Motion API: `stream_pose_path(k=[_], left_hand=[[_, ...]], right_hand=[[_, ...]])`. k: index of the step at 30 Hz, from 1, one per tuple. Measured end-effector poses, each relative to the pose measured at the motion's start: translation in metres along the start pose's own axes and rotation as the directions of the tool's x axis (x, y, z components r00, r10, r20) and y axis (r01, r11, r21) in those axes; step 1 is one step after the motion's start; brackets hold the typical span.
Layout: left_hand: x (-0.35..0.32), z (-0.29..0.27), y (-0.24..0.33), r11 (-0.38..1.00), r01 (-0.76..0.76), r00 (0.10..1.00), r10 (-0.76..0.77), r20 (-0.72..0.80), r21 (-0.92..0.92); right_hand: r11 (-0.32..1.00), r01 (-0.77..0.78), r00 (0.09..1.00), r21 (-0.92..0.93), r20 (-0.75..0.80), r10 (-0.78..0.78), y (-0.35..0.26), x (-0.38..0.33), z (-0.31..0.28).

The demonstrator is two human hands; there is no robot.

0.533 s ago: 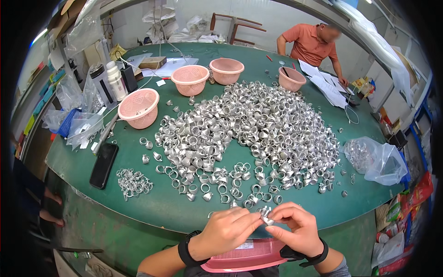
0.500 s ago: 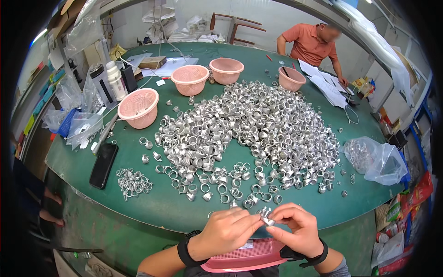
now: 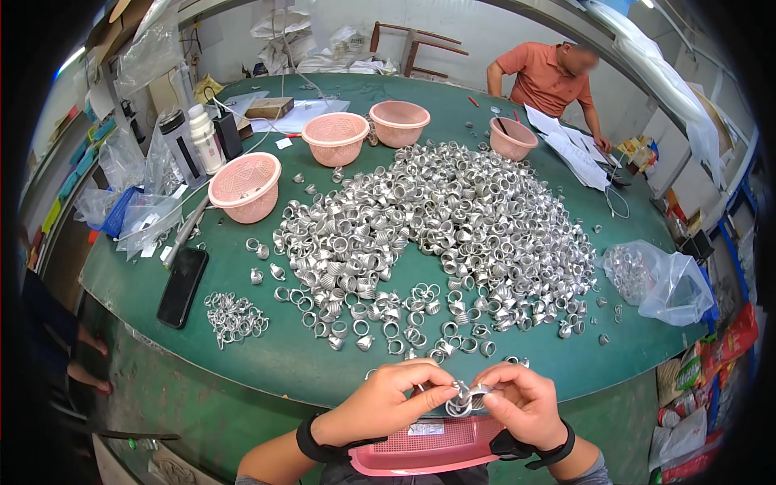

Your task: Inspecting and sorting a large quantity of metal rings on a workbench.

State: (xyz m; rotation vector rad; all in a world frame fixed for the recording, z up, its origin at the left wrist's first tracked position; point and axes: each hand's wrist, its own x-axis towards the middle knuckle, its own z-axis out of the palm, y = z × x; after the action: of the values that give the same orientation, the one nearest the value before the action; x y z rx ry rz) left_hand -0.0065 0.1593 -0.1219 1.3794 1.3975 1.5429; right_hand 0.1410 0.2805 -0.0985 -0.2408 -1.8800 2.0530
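Silver metal rings point(image 3: 458, 408), now turned to expose a round opening to view, pinched in the fingers point(image 3: 503, 411) of the left hand point(image 3: 388, 402) and right hand point(image 3: 529, 404).

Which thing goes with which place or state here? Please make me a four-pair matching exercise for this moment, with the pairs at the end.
Things:
1. Phone
2. Plastic bag
3. Mesh basket
4. Left hand

Places and states:
A. fingertips at the metal pieces, facing the right hand
B. black, left of the small ring pile
C. pink, lower in the picture than the fingertips
D. see-through, near the right edge of the table

Pairs: 1-B, 2-D, 3-C, 4-A
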Motion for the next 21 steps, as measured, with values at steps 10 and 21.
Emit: stream_pose_path(k=[10,21], left_hand=[[0.0,0.006,0.008,0.893,-0.162,0.951,0.255,-0.174,0.42],[-0.003,0.007,0.001,0.972,0.161,0.967,-0.191,-0.169,-0.172]], right_hand=[[0.987,-0.124,0.992,-0.103,-0.048,0.12,-0.001,0.004,0.003],[0.993,-0.016,0.998,-0.118,-0.059,0.009,0.001,0.006,0.002]])
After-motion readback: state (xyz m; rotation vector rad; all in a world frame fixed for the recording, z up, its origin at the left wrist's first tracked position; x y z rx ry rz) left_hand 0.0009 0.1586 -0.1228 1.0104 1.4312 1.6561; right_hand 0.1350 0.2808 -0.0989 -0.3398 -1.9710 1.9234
